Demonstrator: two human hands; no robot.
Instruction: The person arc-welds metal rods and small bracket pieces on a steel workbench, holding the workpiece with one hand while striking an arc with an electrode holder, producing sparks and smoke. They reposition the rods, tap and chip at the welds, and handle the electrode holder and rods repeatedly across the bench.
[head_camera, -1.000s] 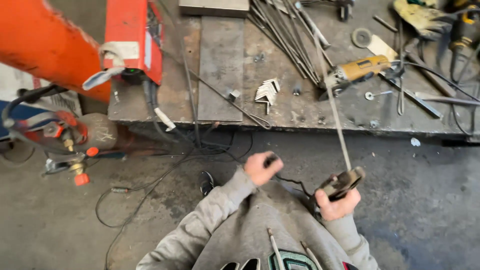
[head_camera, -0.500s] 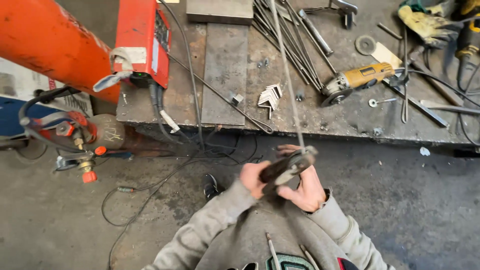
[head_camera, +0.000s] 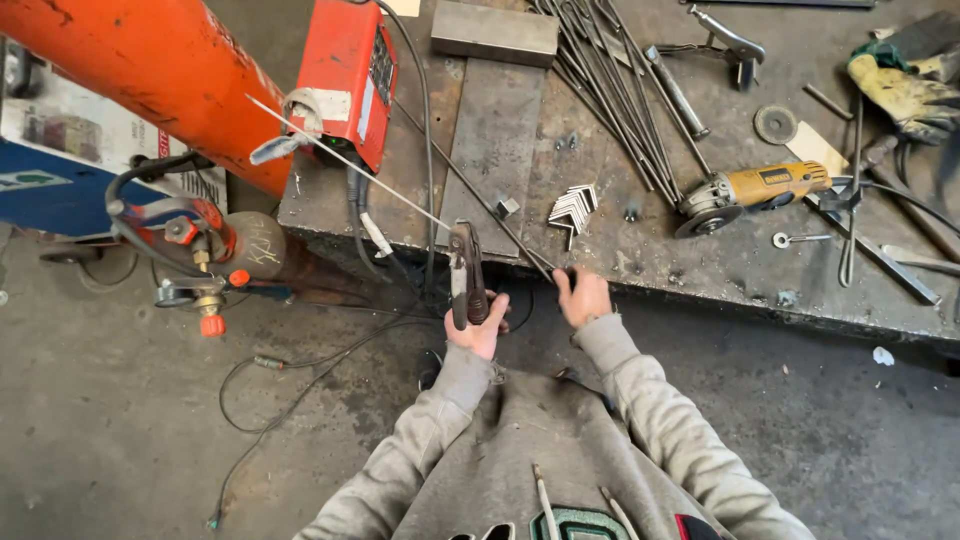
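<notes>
The left hand (head_camera: 478, 328) is wrapped around the grips of an electrode holder (head_camera: 464, 272), fingers closed tight on it, and a thin welding rod (head_camera: 350, 162) sticks out of its clamp, slanting up and left toward the red welding machine (head_camera: 350, 75). The right hand (head_camera: 583, 297) sits at the front edge of the steel counter (head_camera: 700, 270), fingers curled around the near end of a long dark rod (head_camera: 470, 190) that lies slantwise across the plate; whether that is a firm pinch or only a touch is hard to tell from here.

The main risk is the bare rod tip: it hangs close to the machine's cables and to the orange cylinder (head_camera: 160, 70), and a swing left could brush them, or strike the counter and arc. The loose cable (head_camera: 300, 370) looping over the floor by the feet could snag a step. The regulator (head_camera: 190, 250) juts out low on the left.

Open room lies straight ahead on the flat plate (head_camera: 495, 150) and just beside the stacked angle pieces (head_camera: 574, 208). To the right the counter is crowded: an angle grinder (head_camera: 750, 190), a bundle of rods (head_camera: 610, 90), gloves (head_camera: 905, 90) and loose hardware leave little free edge
</notes>
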